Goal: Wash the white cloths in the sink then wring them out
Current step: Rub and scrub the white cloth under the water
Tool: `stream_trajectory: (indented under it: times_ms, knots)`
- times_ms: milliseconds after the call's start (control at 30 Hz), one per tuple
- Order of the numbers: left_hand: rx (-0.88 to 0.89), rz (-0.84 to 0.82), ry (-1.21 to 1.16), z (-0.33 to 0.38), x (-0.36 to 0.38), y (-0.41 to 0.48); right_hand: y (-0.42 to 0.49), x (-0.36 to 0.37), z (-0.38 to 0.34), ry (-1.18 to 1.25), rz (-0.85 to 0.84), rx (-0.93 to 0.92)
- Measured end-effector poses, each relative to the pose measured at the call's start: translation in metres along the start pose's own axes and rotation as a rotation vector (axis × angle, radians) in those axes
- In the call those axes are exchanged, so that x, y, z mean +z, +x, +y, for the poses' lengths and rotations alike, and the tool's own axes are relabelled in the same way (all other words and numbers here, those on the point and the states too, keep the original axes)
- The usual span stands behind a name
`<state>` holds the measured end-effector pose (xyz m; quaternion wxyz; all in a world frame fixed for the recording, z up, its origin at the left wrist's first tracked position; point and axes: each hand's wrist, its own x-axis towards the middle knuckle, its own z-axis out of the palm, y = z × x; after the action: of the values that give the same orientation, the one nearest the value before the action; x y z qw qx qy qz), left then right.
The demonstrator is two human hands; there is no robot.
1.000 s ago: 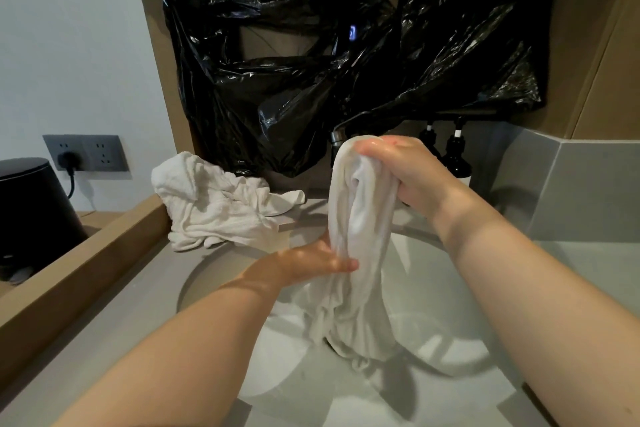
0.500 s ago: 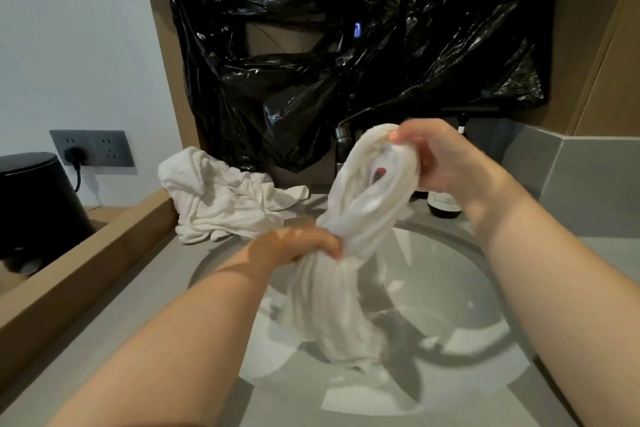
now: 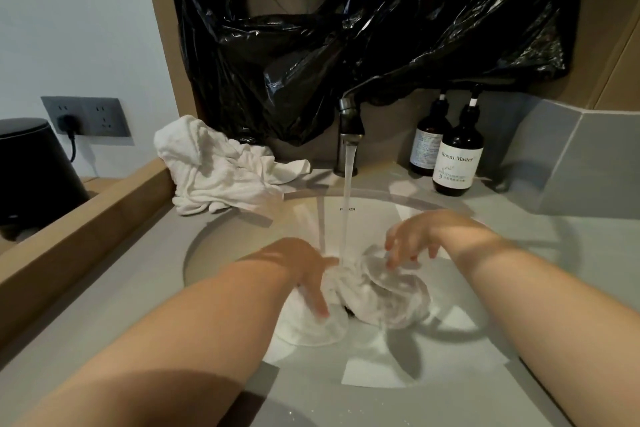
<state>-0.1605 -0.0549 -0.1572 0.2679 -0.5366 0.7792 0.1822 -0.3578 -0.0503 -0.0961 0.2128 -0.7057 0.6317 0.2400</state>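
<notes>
A wet white cloth (image 3: 381,295) lies bunched at the bottom of the white sink (image 3: 460,326), under the water running from the tap (image 3: 349,128). My left hand (image 3: 308,270) presses on the cloth's left side with straight fingers. Spread fingers of my right hand (image 3: 415,239) touch the cloth's top right edge. A second white cloth (image 3: 214,170) lies crumpled on the counter at the sink's back left.
Two dark pump bottles (image 3: 453,156) stand on the grey counter (image 3: 571,253) behind the sink at the right. Black plastic sheeting (image 3: 346,28) hangs over the wall above the tap. A wooden ledge (image 3: 79,218), a black bin (image 3: 31,170) and a wall socket (image 3: 86,116) are at the left.
Both hands have lowered the cloth from in front of the tap down into the sink basin and let go of their grip. The tap, hidden before, shows running water.
</notes>
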Motion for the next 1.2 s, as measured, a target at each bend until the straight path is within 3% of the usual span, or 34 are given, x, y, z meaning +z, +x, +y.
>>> stream_trajectory:
  times_ms: [67,167,233,367,500,567,633,700,800,867,933,1000,1133,1200]
  knots:
    - [-0.062,-0.037,0.196,0.007,0.010,0.007,0.005,0.018,-0.016,-0.155,-0.062,-0.029]
    - [-0.073,0.082,0.309,0.016,0.020,0.011,0.025,0.054,-0.037,-0.426,-0.007,-0.019]
    - [-0.047,0.133,0.258,0.016,0.019,0.012,0.042,0.068,-0.036,-0.371,0.095,-0.020]
    - [-0.047,0.188,-0.356,0.005,0.000,0.002,0.040,0.042,-0.024,0.045,0.247,-0.146]
    - [-0.130,0.420,-0.959,-0.013,-0.015,-0.005,0.022,0.011,-0.001,0.775,0.351,-0.108]
    - [-0.154,0.472,-1.226,-0.009,-0.021,-0.007,0.016,0.004,0.001,1.095,0.306,-0.126]
    - [-0.132,0.463,-1.461,0.000,-0.027,-0.011,0.010,0.000,-0.015,1.331,0.284,-0.229]
    - [-0.035,0.437,-1.565,0.009,-0.033,-0.020,0.005,-0.003,-0.039,1.445,0.393,-0.303]
    - [0.018,0.483,-1.537,0.013,-0.037,-0.026,0.007,0.003,-0.056,1.346,0.745,-0.302]
    - [-0.006,0.478,-1.498,0.008,-0.040,-0.028,0.015,0.005,-0.043,1.205,0.845,-0.246]
    - [-0.032,0.372,-1.384,0.002,-0.038,-0.028,0.026,0.007,-0.026,1.014,0.763,-0.198]
    - [-0.044,0.335,-1.091,-0.007,-0.032,-0.018,0.036,0.014,-0.015,0.759,0.593,-0.139]
    - [-0.109,0.579,-0.389,-0.008,-0.025,-0.010,0.039,0.020,-0.012,0.161,0.467,-0.039]
    - [-0.115,0.522,-0.231,-0.004,-0.020,-0.008,0.034,0.021,-0.018,0.080,0.423,-0.071]
